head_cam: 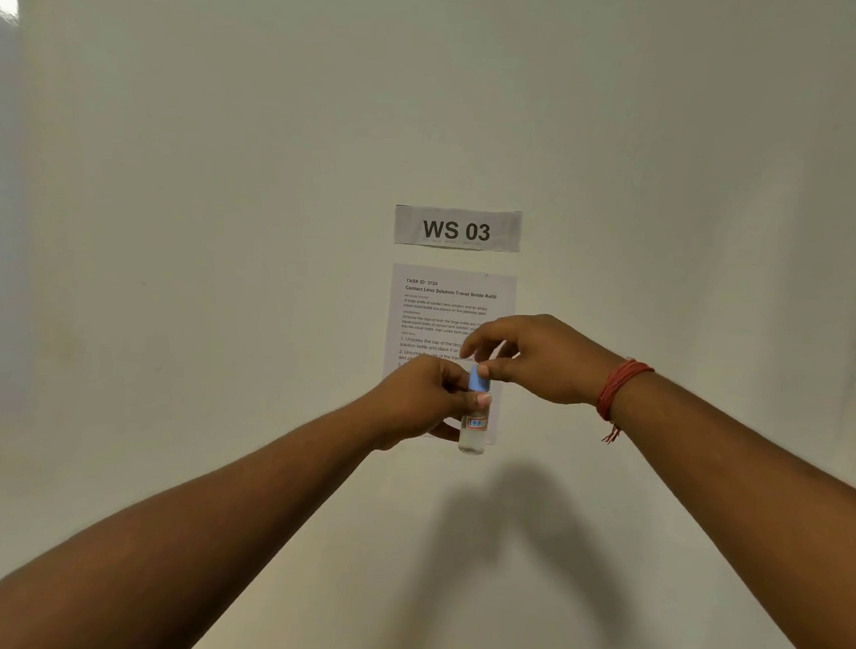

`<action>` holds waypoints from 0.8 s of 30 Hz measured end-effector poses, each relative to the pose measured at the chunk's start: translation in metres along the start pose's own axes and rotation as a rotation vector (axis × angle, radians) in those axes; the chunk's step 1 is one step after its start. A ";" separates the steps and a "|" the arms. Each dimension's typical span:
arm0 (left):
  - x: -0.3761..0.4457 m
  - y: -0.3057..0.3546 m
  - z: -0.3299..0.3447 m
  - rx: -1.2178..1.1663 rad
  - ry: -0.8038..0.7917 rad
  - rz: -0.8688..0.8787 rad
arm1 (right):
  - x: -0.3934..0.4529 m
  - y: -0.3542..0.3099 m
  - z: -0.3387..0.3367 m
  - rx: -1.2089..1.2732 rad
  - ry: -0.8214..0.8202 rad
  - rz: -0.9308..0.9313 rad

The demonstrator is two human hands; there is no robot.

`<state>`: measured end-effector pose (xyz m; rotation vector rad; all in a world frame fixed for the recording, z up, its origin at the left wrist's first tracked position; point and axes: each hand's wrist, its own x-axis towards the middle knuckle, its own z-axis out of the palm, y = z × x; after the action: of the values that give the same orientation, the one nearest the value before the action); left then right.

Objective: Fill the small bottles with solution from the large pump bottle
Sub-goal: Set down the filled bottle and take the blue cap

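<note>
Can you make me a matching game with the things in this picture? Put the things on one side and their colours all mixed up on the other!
Things:
1. cap of the small bottle
2. wrist thread on the right arm
3. WS 03 sign
4. letters on the sign

Colours:
A. black
B. blue
C. grey
D. red

Pairs: 1-B, 2-D, 3-C, 4-A
</note>
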<state>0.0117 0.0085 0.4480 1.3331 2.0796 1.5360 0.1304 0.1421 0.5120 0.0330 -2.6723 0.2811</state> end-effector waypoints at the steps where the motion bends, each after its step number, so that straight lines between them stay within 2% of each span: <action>1: 0.000 0.000 0.000 0.001 0.001 -0.002 | 0.000 0.000 0.001 -0.003 -0.017 -0.016; 13: -0.003 -0.006 0.003 -0.011 -0.015 0.008 | 0.005 0.001 0.011 -0.195 -0.006 -0.011; 18: -0.004 -0.007 0.003 0.027 0.000 0.006 | 0.003 0.004 0.008 -0.095 -0.042 -0.051; 24: -0.004 -0.007 0.003 0.022 0.005 0.017 | 0.005 0.005 0.011 -0.117 -0.039 -0.050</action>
<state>0.0123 0.0070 0.4390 1.3595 2.0988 1.5295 0.1207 0.1451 0.5038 0.0691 -2.7175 0.1090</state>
